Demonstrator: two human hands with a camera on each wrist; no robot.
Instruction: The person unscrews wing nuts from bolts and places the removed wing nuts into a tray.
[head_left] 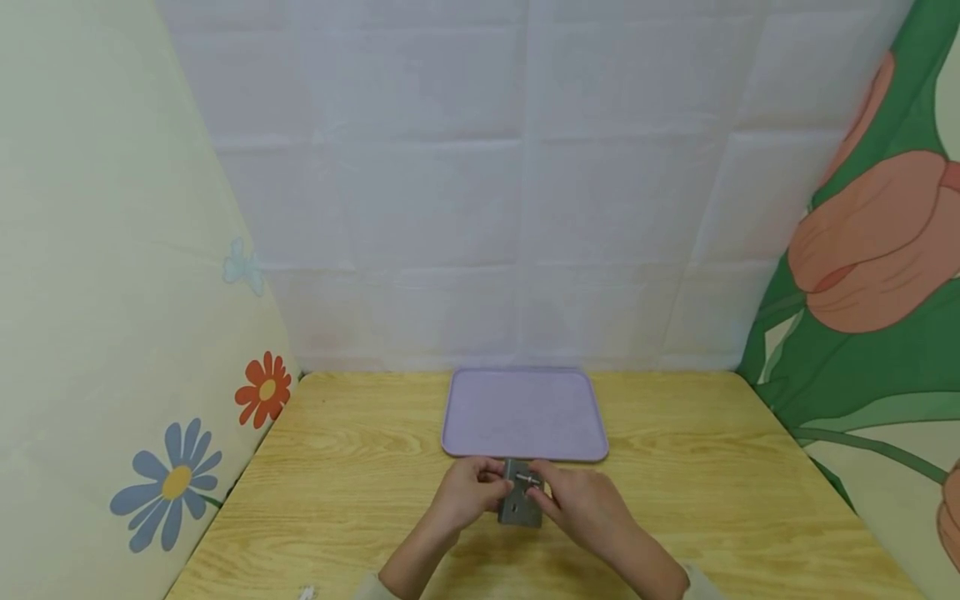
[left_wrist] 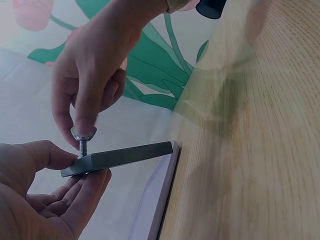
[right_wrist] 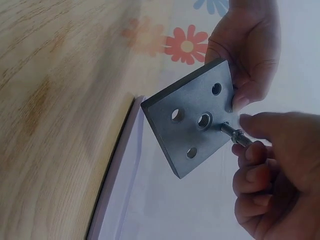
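A grey metal plate (right_wrist: 190, 112) with several holes is held up above the wooden table. My left hand (head_left: 468, 497) grips it by one edge, thumb (left_wrist: 52, 156) on the upper face and fingers underneath. A silver wing screw (left_wrist: 83, 145) stands upright in a hole near that edge, much of its threaded shaft showing above the plate. My right hand (head_left: 588, 507) pinches the screw's winged head between thumb and forefinger, its other fingers curled in. The larger centre hole (right_wrist: 204, 121) shows an inner thread.
A lilac tray (head_left: 525, 414) lies on the wooden table (head_left: 360, 467) just beyond the hands. A small whitish object (head_left: 307, 592) shows at the near left edge of the head view. Behind hangs a white cloth (head_left: 480, 208), with flower-printed cloths at both sides.
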